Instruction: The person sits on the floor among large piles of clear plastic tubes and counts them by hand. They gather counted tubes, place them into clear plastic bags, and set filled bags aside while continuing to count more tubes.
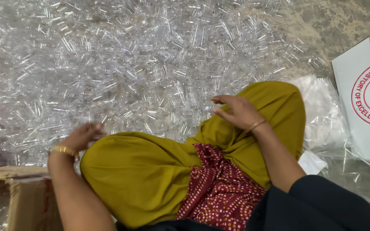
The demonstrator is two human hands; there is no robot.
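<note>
the pile of clear plastic tubes (150,60) covers the floor (335,25) ahead of the seated person's knees, spread wide and loose. the right hand (236,112) rests at the near edge of the pile, fingers partly curled, thumb and forefinger pinched toward a small clear piece; whether it has firm hold of it cannot be told. the left hand (82,136) is blurred at the pile's edge, loosely curled; what it holds, if anything, cannot be told.

risks, as judged: the pieces are smooth, glossy, thin-walled and near-invisible against each other, so a pinch could slip or take two at once; a knee shift under the mustard cloth (150,171) could crush pieces. the cardboard box (22,196) at left is matte and soft-edged; the crinkled plastic bag (322,115) and white carton (365,98) lie at right.
</note>
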